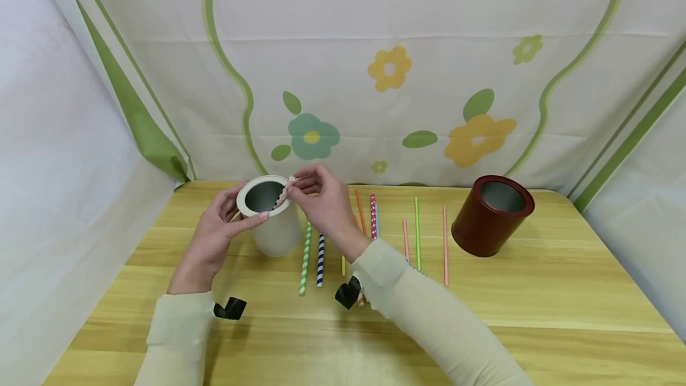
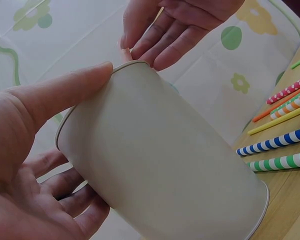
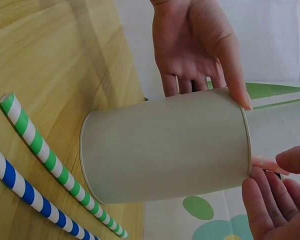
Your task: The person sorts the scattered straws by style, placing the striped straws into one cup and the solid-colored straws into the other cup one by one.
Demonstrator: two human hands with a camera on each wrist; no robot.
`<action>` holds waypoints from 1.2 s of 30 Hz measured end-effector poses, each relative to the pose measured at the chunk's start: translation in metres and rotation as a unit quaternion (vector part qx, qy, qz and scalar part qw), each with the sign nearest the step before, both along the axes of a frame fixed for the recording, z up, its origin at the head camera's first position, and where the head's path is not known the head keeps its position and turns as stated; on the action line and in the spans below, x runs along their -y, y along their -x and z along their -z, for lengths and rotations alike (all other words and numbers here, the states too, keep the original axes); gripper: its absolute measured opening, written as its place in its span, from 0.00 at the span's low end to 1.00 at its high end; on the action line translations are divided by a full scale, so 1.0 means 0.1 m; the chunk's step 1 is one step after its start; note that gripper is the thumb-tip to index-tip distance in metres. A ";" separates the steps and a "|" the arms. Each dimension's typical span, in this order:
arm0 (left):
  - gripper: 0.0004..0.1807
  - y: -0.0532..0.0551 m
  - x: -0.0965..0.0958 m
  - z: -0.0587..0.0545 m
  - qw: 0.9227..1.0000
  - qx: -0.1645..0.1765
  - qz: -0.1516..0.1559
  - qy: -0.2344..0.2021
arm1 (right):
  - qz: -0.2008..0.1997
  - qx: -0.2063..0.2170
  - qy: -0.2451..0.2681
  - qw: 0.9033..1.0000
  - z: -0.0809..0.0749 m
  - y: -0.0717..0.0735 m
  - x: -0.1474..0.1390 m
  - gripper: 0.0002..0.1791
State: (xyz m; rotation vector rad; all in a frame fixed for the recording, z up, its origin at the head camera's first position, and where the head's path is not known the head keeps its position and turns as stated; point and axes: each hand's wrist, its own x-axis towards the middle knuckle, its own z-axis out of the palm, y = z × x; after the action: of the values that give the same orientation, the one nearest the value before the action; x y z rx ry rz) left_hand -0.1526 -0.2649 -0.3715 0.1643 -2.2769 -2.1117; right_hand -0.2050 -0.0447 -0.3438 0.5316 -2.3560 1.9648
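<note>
A cream can [image 1: 277, 237] stands on the left of the table, its opening facing up. My left hand [image 1: 211, 237] holds it at the rim, with the thumb on the near side and the fingers round the far left. At the right of the rim, my right hand [image 1: 327, 198] pinches a slim pale pink piece [image 1: 284, 192] with a dark, uneven edge. Its lower end dips into the can's mouth; its exact kind is unclear. In the right wrist view, the pink piece [image 3: 267, 164] shows just past the rim, partly covered by fingers.
A green-striped straw [image 1: 305, 261] and a blue-striped straw [image 1: 320, 261] lie beside the can. Several more straws, including a bright green one [image 1: 417, 234] and a pink one [image 1: 445, 246], lie to the right. A dark red can [image 1: 485, 225] stands farther right. Patterned cloth [image 1: 348, 106] hangs behind.
</note>
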 end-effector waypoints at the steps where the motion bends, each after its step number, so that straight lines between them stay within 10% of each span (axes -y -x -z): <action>1: 0.50 0.00 0.00 0.00 1.000 0.000 0.000 0.000 | -0.001 0.001 0.002 1.000 0.00 0.00 -0.01 0.14; 20: 0.49 -0.04 -0.05 -0.02 1.000 0.002 0.003 0.010 | 0.052 0.150 0.086 0.984 0.48 0.01 -0.65 0.11; 36: 0.49 -0.04 -0.08 -0.01 1.000 0.001 0.004 -0.001 | 0.161 0.184 0.030 0.969 0.88 0.11 -1.14 0.12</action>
State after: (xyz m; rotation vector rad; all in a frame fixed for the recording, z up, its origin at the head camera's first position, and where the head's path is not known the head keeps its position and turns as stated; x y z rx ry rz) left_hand -0.1482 -0.2572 -0.3702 0.1580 -2.2803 -2.1177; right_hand -0.2161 0.0696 -0.4321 -0.2310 -2.3684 2.1100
